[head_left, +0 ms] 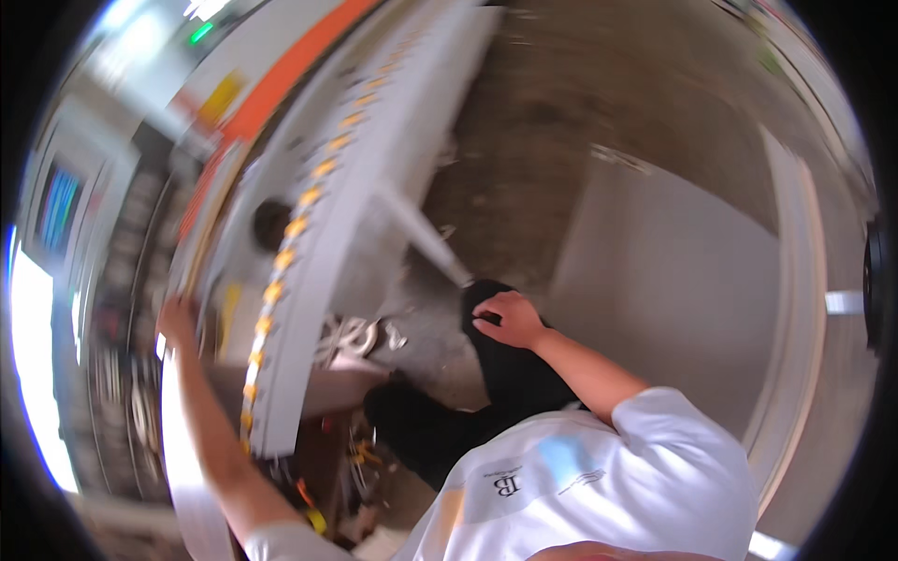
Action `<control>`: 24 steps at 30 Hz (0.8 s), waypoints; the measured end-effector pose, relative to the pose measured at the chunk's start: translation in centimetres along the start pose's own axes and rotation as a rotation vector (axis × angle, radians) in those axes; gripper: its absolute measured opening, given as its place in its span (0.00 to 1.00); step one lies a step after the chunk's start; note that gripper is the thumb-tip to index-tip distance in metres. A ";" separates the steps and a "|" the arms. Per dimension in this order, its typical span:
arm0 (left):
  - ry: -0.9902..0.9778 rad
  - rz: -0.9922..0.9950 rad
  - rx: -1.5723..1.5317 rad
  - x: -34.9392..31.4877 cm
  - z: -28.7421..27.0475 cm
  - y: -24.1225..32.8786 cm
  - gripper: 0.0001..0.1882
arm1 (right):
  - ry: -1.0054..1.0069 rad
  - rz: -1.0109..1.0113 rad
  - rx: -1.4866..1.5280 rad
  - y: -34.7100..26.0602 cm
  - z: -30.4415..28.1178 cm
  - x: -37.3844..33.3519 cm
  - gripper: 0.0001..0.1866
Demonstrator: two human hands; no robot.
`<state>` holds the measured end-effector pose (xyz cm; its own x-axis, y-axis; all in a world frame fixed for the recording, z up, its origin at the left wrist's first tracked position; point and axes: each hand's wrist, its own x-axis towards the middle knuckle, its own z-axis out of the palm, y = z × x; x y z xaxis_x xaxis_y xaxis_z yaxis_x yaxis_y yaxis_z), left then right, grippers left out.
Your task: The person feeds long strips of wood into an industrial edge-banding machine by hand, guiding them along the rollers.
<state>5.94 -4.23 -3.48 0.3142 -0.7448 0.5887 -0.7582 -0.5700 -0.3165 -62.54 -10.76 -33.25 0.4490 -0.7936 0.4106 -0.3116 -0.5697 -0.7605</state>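
Observation:
My left hand [176, 323] reaches out to the far left and touches the upper end of a long white board [187, 467]. Blur hides whether its fingers close round the edge. Beside that arm runs a long grey machine rail [327, 271] set with a row of small yellow rollers [296, 227]. My right hand [510, 321] rests on my dark-trousered knee [486, 292]. Its fingers are loosely bent, with a gap between thumb and forefinger, and nothing shows in it.
An orange-striped machine body [281, 75] stands beyond the rail. Beneath the rail, a pale slanting leg [421, 234] reaches toward my knee. Tools [360, 458] lie low by my legs. A large grey panel [673, 290] leans or lies at right, near a pale board edge [809, 280].

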 end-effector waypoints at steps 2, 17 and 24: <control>0.055 0.049 -0.483 -0.8 -1.4 5.7 0.16 | 0.166 0.159 -0.132 3.0 -4.7 -4.5 0.09; -0.244 -0.052 -0.071 -4.0 -8.1 2.1 0.22 | 0.633 2.179 -0.715 5.3 -36.6 -63.6 0.61; -0.264 0.017 -0.052 -6.6 -11.5 0.4 0.25 | 0.641 2.290 -0.733 3.8 -34.5 -65.3 0.55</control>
<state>-2.95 4.46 1.04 0.4338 -0.8229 0.3669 -0.7910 -0.5428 -0.2823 -121.91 31.60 -45.61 -0.9569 0.1279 -0.2606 0.1039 0.9891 0.1039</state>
